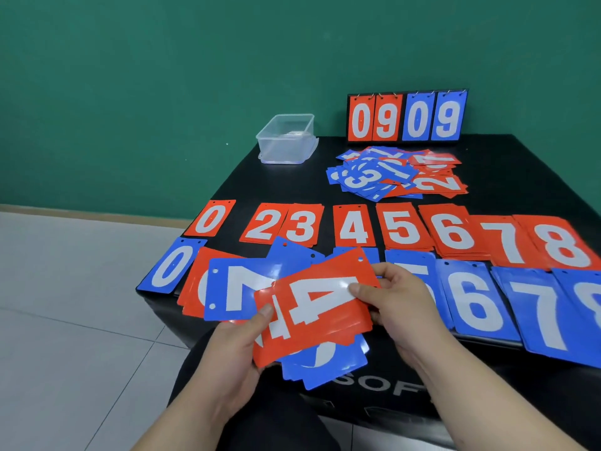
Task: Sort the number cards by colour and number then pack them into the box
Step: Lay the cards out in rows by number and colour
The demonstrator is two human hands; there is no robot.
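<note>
My left hand (pixel 237 349) grips a fanned stack of red and blue number cards (pixel 247 288) from below. On top lies a red 4 card (pixel 322 301), which my right hand (pixel 396 301) pinches at its right edge. Behind them on the black table (pixel 520 164), a row of red piles (pixel 403 226) shows 0, 2, 3, 4, 5, 6, 7, 8. A nearer row of blue piles (pixel 474 297) shows 0, 5, 6, 7, 8, partly hidden by my hands. An unsorted heap of cards (pixel 396 172) lies further back. The clear plastic box (pixel 286 138) stands at the table's far left corner.
A flip scoreboard (pixel 406 117) reading 09 in red and 09 in blue stands at the table's back edge against a green wall. Pale floor tiles (pixel 65 320) lie to the left of the table.
</note>
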